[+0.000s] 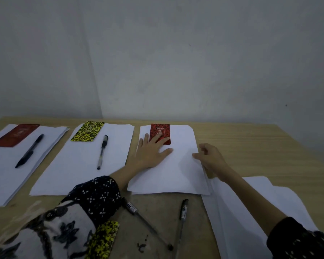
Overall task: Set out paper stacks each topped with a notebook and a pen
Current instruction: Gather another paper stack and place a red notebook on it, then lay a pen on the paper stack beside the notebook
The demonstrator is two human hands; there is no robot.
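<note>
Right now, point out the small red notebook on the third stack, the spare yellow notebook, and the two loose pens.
small red notebook (162, 130), head view, upper cover.
spare yellow notebook (105, 238), head view, cover middle.
loose pens: left pen (132, 208), head view, labelled grip; right pen (183, 209), head view, labelled grip.

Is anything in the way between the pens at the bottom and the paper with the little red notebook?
Nothing visible: bare table separates both loose pens from the third stack. On the stack, only the left hand covers part.
</note>
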